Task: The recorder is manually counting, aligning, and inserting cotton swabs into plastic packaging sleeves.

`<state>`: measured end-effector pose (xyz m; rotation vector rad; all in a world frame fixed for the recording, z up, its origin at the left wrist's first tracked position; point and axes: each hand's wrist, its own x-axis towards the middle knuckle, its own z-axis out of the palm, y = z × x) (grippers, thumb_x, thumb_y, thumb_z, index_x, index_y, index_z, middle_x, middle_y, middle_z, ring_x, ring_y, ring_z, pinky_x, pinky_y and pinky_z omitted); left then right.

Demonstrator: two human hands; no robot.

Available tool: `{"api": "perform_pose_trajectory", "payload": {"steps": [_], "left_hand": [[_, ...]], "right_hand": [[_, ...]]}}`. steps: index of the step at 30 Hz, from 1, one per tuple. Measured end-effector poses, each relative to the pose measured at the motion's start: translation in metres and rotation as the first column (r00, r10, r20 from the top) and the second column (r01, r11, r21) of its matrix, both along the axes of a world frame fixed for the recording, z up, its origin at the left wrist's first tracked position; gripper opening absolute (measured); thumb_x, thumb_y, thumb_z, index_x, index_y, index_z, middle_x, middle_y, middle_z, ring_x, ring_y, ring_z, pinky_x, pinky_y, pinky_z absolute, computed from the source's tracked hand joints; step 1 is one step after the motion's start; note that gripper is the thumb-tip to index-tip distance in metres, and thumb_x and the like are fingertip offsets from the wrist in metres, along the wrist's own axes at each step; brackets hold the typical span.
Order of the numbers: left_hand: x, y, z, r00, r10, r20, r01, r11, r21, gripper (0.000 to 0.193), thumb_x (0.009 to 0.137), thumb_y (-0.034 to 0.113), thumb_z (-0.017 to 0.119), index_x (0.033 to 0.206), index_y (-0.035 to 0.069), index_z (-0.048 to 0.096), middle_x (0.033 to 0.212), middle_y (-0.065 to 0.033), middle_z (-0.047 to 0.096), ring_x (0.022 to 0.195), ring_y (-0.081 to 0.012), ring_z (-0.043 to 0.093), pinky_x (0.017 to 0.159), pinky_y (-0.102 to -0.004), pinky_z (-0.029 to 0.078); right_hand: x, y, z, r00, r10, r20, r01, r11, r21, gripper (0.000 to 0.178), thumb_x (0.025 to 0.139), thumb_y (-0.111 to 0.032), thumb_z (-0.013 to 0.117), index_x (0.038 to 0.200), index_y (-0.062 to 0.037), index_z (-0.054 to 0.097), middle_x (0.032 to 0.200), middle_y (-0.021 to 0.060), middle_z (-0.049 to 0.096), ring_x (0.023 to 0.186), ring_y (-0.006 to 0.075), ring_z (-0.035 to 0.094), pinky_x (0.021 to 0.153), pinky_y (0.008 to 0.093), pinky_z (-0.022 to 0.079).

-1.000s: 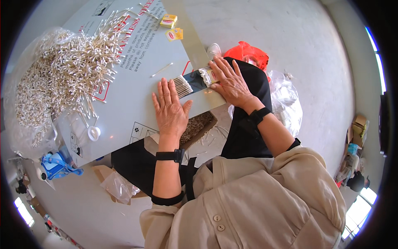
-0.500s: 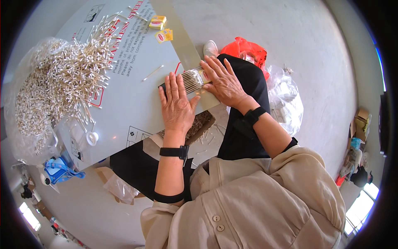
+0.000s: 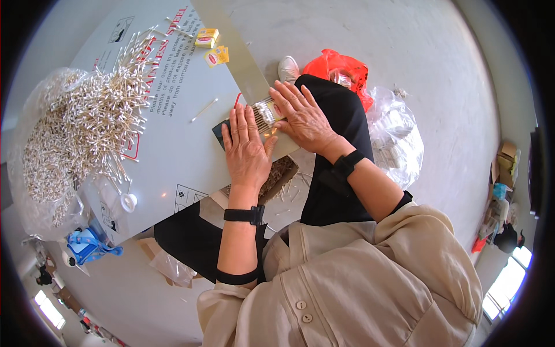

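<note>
Near the table's corner lies a flat row of cotton swabs (image 3: 263, 119) side by side, between my two hands. My left hand (image 3: 248, 151) rests flat over the row's left end, fingers stretched out. Beside and under those fingers shows a dark flat piece (image 3: 219, 134). My right hand (image 3: 304, 121) lies with straight fingers over the row's right end, partly covering a yellow printed packet or card (image 3: 276, 110). What lies beneath both palms is hidden. A single cotton swab (image 3: 204, 110) sits apart on the table, left of my hands.
A large heap of cotton swabs (image 3: 87, 124) spills from a clear bag on the table (image 3: 185, 144). Small yellow boxes (image 3: 206, 37) lie at the far edge. A carton (image 3: 280, 179) with loose swabs stands below the corner. Red (image 3: 341, 66) and clear (image 3: 396, 136) bags are at right.
The whole view has shifted slightly. More of the dark piece shows beside my left fingers. Both hands stay flat over the swab row, with little movement.
</note>
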<state>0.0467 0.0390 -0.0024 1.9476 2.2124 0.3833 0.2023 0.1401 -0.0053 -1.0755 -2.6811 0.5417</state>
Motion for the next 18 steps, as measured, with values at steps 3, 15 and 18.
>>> {"api": "perform_pose_trajectory", "payload": {"steps": [3,15,18], "left_hand": [[-0.001,-0.001,0.001,1.000,-0.016,-0.012,0.016,1.000,-0.002,0.080,0.096,0.046,0.053,0.154,0.001,0.023,0.162,-0.0148,0.020,0.151,-0.0292,0.016,0.121,-0.0485,0.013],[-0.009,-0.002,0.004,0.993,-0.107,0.044,0.107,0.994,0.006,0.075,0.097,0.045,0.050,0.154,0.003,0.025,0.161,-0.0148,0.022,0.150,-0.0299,0.018,0.120,-0.0498,0.016],[-0.012,0.002,0.004,0.987,-0.123,0.102,0.119,0.992,0.040,0.073,0.096,0.038,0.055,0.153,0.002,0.027,0.159,-0.0173,0.025,0.149,-0.0317,0.021,0.120,-0.0479,0.017]], "right_hand": [[0.000,-0.001,-0.001,1.000,-0.013,0.007,0.013,1.000,0.000,0.074,0.094,-0.042,0.054,0.154,-0.0107,0.025,0.160,0.0099,0.025,0.148,0.0279,0.023,0.122,0.0458,0.013],[-0.002,-0.001,-0.002,0.998,-0.019,-0.052,0.019,1.000,-0.012,0.073,0.095,-0.044,0.054,0.154,-0.0096,0.027,0.159,0.0107,0.026,0.148,0.0278,0.022,0.122,0.0442,0.015],[-0.002,0.000,-0.002,0.997,-0.018,-0.072,0.016,1.000,-0.018,0.071,0.095,-0.043,0.054,0.153,-0.0100,0.028,0.159,0.0117,0.027,0.148,0.0282,0.022,0.122,0.0440,0.015]]}}
